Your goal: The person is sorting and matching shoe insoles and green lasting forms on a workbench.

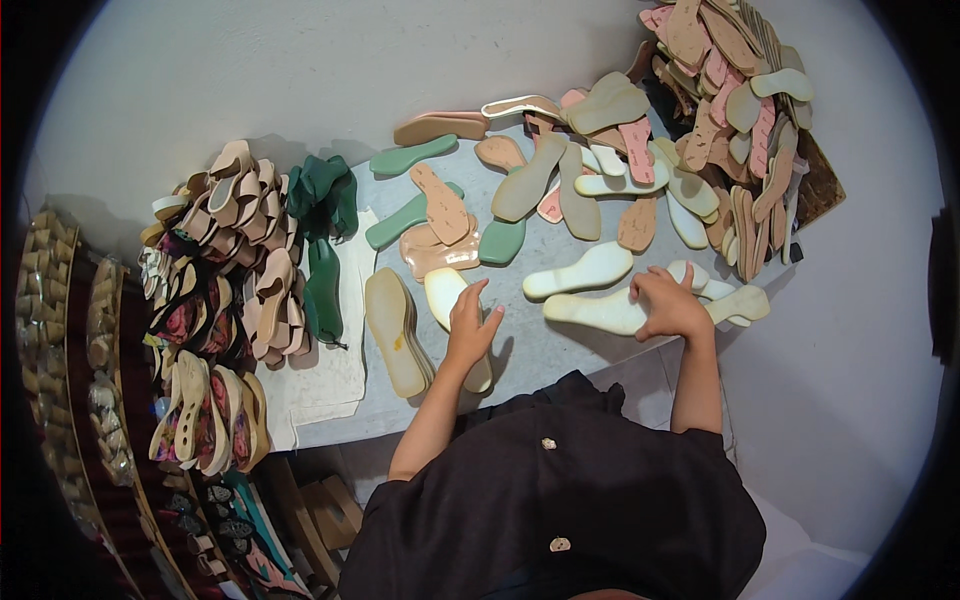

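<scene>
My left hand point(470, 328) is over a white shoe sole point(443, 290) near the table's front edge. Its fingers are stretched out with the thumb apart, and it covers the sole's middle. Left of it lies a beige pair of stacked soles point(393, 330). At the front right, my right hand point(675, 305) curves over a long cream sole point(590, 312), thumb on the near edge and fingers on the far edge. The hand hides part of that sole. Just behind lies another white sole point(580, 272); a pale sole point(742, 304) shows to the right of the hand.
Loose green, beige and pink soles and insoles point(445, 205) cover the grey table's point(530, 345) back half. A tall heap of insoles point(735, 120) rises at the back right. Sandals point(235, 205) and green bags point(322, 195) crowd the left, beside a shelf point(105, 380).
</scene>
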`<state>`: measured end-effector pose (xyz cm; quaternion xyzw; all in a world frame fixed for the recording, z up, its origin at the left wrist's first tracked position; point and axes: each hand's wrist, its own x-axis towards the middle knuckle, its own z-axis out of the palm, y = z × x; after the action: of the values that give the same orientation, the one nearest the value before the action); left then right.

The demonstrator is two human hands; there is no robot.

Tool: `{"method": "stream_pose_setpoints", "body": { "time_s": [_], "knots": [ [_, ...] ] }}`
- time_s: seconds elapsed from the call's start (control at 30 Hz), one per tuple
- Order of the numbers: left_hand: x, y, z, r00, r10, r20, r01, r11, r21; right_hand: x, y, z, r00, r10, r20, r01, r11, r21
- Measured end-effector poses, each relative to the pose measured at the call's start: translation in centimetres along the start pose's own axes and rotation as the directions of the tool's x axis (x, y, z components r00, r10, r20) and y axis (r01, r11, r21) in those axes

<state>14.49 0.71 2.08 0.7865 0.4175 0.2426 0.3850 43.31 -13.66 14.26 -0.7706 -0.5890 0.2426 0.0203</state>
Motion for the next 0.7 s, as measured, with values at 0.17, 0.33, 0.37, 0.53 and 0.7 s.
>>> {"method": "stream_pose_setpoints", "body": {
  "time_s": [0.17,0.33,0.37,0.53,0.7],
  "knots": [
    [0.1,2.5,-1.1,0.966,0.260,0.008,-0.260,0.966,-0.007,-0.1,-3.2,-2.4,0.975,-0.221,0.026,0.219,0.974,0.060],
    [-0.5,4.1,-3.4,0.873,0.046,0.486,0.030,0.989,-0.148,2.3,-6.9,-3.2,0.894,-0.443,0.066,0.445,0.895,-0.034],
    [-1.1,3.7,-3.6,0.856,-0.088,0.509,0.184,0.973,-0.141,3.2,-7.2,-2.4,0.885,-0.460,0.072,0.464,0.885,-0.038],
    [-4.8,-1.3,-3.1,0.982,-0.187,-0.019,0.162,0.892,-0.423,8.8,-9.9,4.1,0.813,-0.237,-0.531,0.353,0.927,0.127],
    [-7.5,-2.5,-2.1,0.915,-0.387,-0.112,0.256,0.773,-0.580,10.8,-14.9,11.3,0.984,-0.174,-0.023,0.155,0.802,0.577]
  ]
}}
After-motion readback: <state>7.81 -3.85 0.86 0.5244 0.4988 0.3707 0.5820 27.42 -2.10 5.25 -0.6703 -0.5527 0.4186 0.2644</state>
